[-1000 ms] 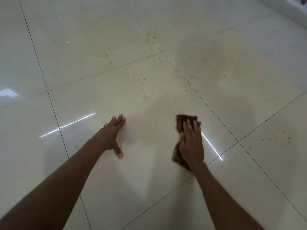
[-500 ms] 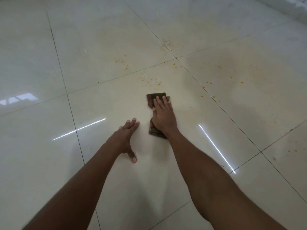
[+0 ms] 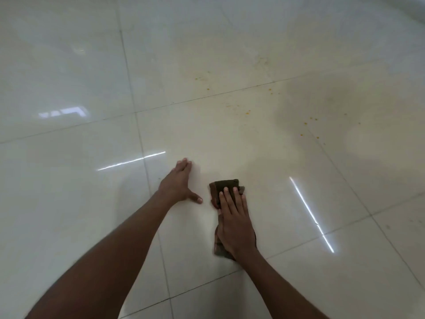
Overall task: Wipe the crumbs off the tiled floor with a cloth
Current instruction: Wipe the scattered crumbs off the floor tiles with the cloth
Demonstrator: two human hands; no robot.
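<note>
A: Logging cloth (image 3: 226, 186) first. Lying dark and folded on the tiled floor (image 3: 230, 143), on the near tile, well short of the crumbs (image 3: 247, 112).

B: Noting grip?

A: Being pressed flat under the right hand (image 3: 234, 223). Fingers (image 3: 235, 192) lying straight and together over the cloth's far half, not curling round it; front edge of cloth showing beyond the fingertips, rear corner poking out beside the wrist.

B: Left hand (image 3: 178, 183)?

A: Resting flat on the floor just beside the cloth, fingers extended, thumb splayed toward it, holding nothing. Probably serving as a brace.

B: Judging progress?

A: Reading as partly done at most. Tile area immediately around the cloth looking free of orange specks, though blur making fine bits hard to rule out. Scattered orange crumbs remaining farther out: a few near the grout line ahead, another cluster (image 3: 310, 120) off to the right along the diagonal joint, a faint few beyond on the next tile.

B: Left to do?

A: Reaching forward and right with the cloth to gather those clusters. Cannot tell whether anything is already collected under the cloth.
</note>
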